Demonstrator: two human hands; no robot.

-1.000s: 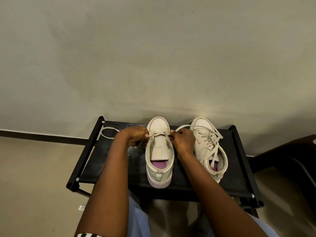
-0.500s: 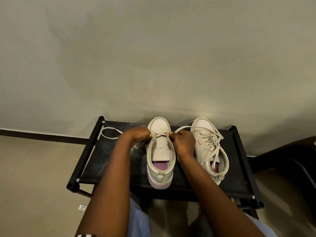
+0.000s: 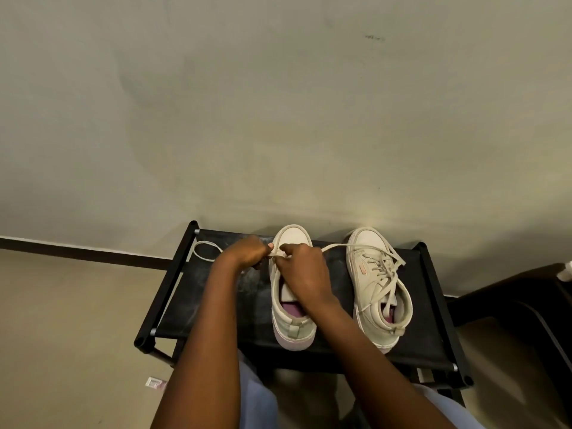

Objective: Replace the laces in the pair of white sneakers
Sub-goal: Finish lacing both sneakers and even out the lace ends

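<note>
Pinching the white lace [image 3: 335, 246] at toe-end eyelets of the unlaced sneaker [image 3: 291, 323]: left hand [image 3: 247, 252] and right hand [image 3: 305, 270], both grips closed on it. Sneaker mid black rack [image 3: 173, 292], laced sneaker [image 3: 376, 292] just beside, rightward.

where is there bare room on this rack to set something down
Widest bare patch: rack top between its left rail and the left sneaker, nearer than the lace loop. A narrow strip right of the right sneaker. Crowded at the left sneaker's toe, where left hand and right hand pinch the lace.
</note>
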